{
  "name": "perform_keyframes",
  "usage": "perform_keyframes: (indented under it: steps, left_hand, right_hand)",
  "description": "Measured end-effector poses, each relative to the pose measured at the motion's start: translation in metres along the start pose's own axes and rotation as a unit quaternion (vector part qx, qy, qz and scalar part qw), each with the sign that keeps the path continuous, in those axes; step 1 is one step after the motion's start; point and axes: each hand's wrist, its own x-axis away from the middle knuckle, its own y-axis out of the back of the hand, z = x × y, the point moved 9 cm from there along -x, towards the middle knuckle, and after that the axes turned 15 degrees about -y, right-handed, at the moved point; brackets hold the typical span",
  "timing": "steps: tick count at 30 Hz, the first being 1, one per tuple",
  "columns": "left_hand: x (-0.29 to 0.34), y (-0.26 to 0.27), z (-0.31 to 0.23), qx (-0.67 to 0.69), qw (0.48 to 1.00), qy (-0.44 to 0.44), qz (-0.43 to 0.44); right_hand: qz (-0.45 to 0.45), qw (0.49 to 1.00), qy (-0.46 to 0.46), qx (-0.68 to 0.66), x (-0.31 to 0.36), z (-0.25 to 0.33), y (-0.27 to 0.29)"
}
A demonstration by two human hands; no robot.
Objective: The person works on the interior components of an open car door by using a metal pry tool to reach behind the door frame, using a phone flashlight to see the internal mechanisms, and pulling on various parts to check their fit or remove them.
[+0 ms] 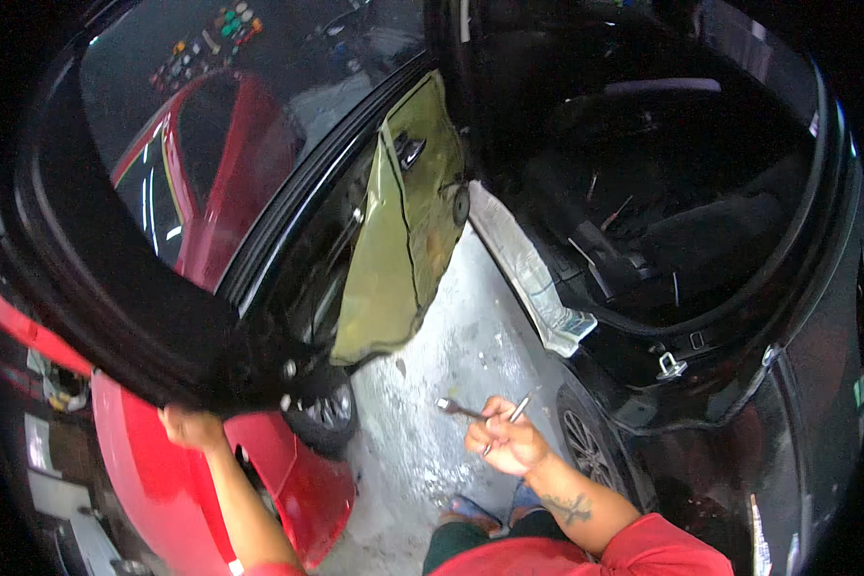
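Observation:
A black car door (125,288) stands open on my left, its inner trim off. Loose yellow-green sheeting (394,250) hangs from the door's inner side, with a black line of sealant along it. My left hand (190,427) is closed on the door's lower left edge; its fingertips are partly hidden. Over the floor between door and car body, my right hand (507,440) grips two tools. One is a dark-shafted tool with a silver head (445,405), like a ratchet. The other is a thin silver rod (521,407), crossing the fist; its kind is unclear.
To the right lies the dark car interior (643,211), with a door striker (671,366) on its frame. Crumpled pale paper (533,278) covers the sill. A red car (144,470) stands behind the door. My feet (475,514) are on wet-looking grey floor (422,422).

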Motion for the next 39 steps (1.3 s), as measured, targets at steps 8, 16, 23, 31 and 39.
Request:
perform_keyframes:
  steps: [8,16,23,31,39]
  left_hand:
    - [-0.010,-0.071,-0.006,-0.124,0.987,-0.041,0.092]
    - [-0.007,-0.063,0.027,-0.115,0.987,0.015,0.111]
    - [0.029,-0.056,0.051,-0.216,0.965,0.059,0.137]
    - [0.021,-0.060,-0.123,-0.129,0.987,0.007,0.100]
    - [0.117,-0.411,-0.235,0.515,0.707,0.461,0.151]
  right_hand:
    - [-0.036,0.992,0.062,0.103,0.034,0.081,-0.007]
    - [-0.013,0.987,0.043,0.155,-0.043,0.116,-0.036]
    - [0.021,0.983,0.014,0.182,-0.101,0.135,-0.054]
    - [0.041,0.989,-0.092,0.107,-0.176,0.099,-0.016]
    - [0.027,0.995,-0.091,0.020,-0.202,0.149,0.049]
